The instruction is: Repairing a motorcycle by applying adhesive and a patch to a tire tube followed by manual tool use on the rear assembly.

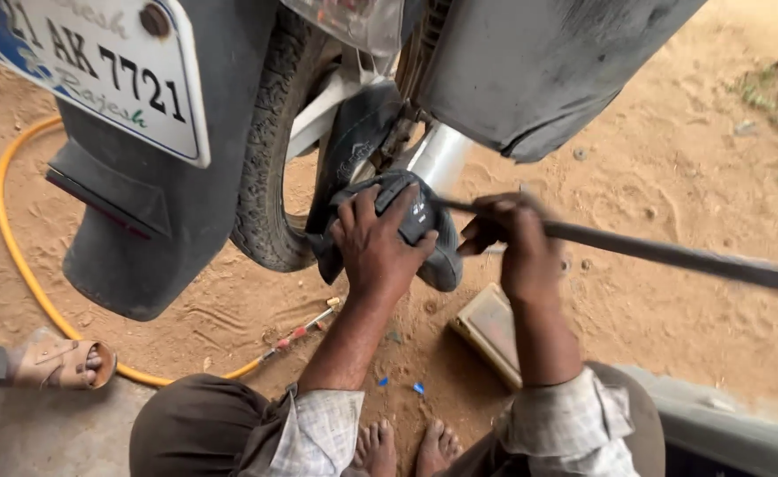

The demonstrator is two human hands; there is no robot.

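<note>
While the person squats barefoot on the sandy ground behind a two-wheeler, the left hand [376, 243] lies palm-down on a fold of black inner tube [424, 238] pulled out beside the rear tyre [265, 177], its grip spread flat with fingers pressing the rubber rather than closed round it. The right hand [517, 243] has its grip shut round a long dark metal lever [672, 254]. That lever's long axis runs nearly level, from far right inward, its tip reaching the tube just past the left fingertips. So the tube lies directly left of the right hand, touching the left one. A yellow hose [27, 274] curves over the ground at left, and a flat tin box [490, 331] rests beneath the right forearm.
</note>
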